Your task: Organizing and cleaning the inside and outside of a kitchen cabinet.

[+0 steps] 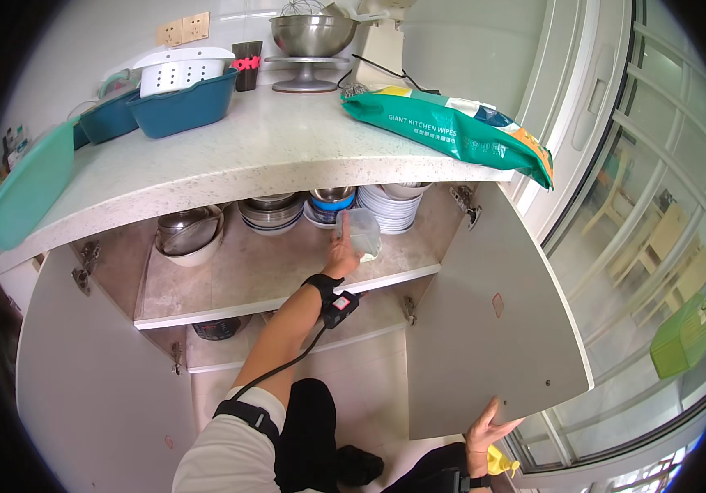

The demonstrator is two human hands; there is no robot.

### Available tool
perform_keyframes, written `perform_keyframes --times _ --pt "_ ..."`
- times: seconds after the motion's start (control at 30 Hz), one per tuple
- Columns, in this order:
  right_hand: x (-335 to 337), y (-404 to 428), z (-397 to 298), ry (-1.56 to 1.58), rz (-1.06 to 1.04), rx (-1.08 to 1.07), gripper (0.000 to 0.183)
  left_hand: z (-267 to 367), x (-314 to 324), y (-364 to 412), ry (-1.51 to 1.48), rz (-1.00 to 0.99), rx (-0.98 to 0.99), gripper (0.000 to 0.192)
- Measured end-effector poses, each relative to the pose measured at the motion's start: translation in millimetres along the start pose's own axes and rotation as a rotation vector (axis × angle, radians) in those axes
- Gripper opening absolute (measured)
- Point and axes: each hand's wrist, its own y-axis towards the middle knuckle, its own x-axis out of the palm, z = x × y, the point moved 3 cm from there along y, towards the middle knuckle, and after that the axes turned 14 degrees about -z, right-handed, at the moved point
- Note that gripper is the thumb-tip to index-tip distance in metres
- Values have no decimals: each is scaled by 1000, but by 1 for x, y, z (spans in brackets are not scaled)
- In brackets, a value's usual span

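My left hand (pixel 343 249) reaches into the open cabinet and holds a clear plastic container (pixel 362 234) above the upper shelf (pixel 254 271). Behind the container, a stack of white plates (pixel 390 209) stands to the right, and a metal bowl with a blue band (pixel 332 200) sits to the left. Farther left are stacked bowls and plates (pixel 271 215) and a pale bowl with a strainer (pixel 191 246). My right hand (pixel 488 425) is at the lower edge of the right cabinet door (pixel 494 308), thumb on its inner face; its other fingers are partly hidden.
The left cabinet door (pixel 106 370) stands open. Above the cabinet, the countertop (pixel 266 135) bears blue plastic basins (pixel 183 108), a green pack of kitchen wipes (pixel 439 129) and a metal mixing bowl (pixel 314 37) on a turntable. A dark pot (pixel 218 329) is on the lower shelf.
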Motion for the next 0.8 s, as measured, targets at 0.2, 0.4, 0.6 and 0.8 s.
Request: perform_keyframes --times 0.2,0.4,0.6,0.8 --pt "2 -13 3 115 -59 88 51 1 -6 -106 -169 37 261 63" --pt "52 -45 -38 187 -174 27 64 9 -133 -245 -48 413 366 23" --pt "69 -22 -105 616 -412 -126 96 32 -254 -392 662 930 95 30" --pt "107 13 -182 970 -649 -102 31 62 -317 -505 1143 1354 -192 23"
